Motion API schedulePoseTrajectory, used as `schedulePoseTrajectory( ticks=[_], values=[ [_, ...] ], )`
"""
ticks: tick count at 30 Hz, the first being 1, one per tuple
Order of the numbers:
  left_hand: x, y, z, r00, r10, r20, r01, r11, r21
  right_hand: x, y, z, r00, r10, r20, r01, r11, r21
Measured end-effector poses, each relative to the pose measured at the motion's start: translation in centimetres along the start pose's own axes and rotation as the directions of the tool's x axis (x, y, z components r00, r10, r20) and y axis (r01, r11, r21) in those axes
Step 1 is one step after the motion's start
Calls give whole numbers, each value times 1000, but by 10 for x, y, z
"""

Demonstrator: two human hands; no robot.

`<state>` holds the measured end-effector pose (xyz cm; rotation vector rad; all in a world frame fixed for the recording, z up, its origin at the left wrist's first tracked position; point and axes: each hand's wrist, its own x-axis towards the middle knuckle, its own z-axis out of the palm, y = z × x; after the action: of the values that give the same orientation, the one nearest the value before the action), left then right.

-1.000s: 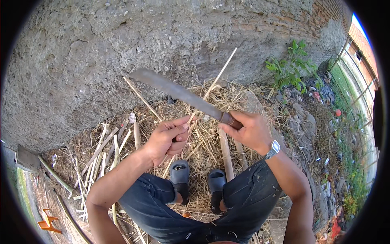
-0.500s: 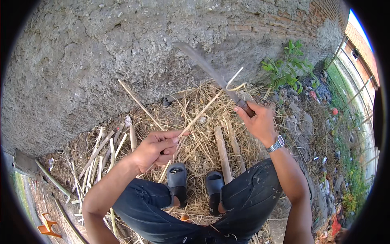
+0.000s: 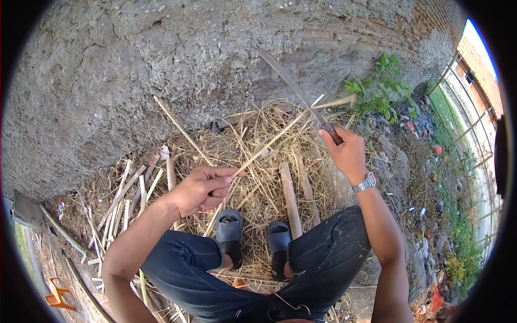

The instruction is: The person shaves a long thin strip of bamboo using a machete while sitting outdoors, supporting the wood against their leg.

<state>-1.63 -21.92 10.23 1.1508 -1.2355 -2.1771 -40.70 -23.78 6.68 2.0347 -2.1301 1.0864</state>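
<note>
My left hand [image 3: 202, 189] is closed around a thin, pale bamboo strip [image 3: 273, 142], pinching it between thumb and fingers. The strip slants up and to the right, away from my knees. My right hand [image 3: 347, 153], with a metal-band watch on its wrist, grips the handle of a machete [image 3: 291, 81]. Its long grey blade points up and left toward the wall and crosses the strip's far end near the handle. A pale shaving [image 3: 336, 102] sticks out to the right of the blade, blurred at its tip.
A rough grey wall [image 3: 134, 81] rises ahead. Straw and shavings [image 3: 258, 188] cover the ground around my slippers [image 3: 229, 226]. Cut strips [image 3: 121, 202] lie piled at left, and another strip [image 3: 180, 129] leans on the wall. Wooden pieces [image 3: 291, 199] lie ahead of my right foot. A leafy plant [image 3: 382, 89] grows at right.
The machete has shifted slightly right, its blade now steeper. The shaving at the strip's far end, curled before, now stretches out to the right. My left hand keeps its hold on the strip.
</note>
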Motion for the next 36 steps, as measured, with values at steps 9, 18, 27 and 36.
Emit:
schedulePoseTrajectory(
  ticks=[9, 18, 27, 36],
  values=[
    [-22, 10, -5, 998, 67, 18, -67, 998, -20, 1, -12, 3, 976, -207, -62, 210, 977, 35],
    [-7, -5, -25, 991, 42, 124, -43, 999, 4, 6, -18, 10, 950, 277, 144, -312, 851, 422],
    [13, -5, 4, 954, -68, 293, -9, 967, 255, 4, -62, 25, 954, 231, 190, -271, 400, 876],
    [46, 5, 48, 938, 336, 82, -346, 914, 213, -6, -91, 31, 928, 114, 354, -372, 276, 886]
  ],
)
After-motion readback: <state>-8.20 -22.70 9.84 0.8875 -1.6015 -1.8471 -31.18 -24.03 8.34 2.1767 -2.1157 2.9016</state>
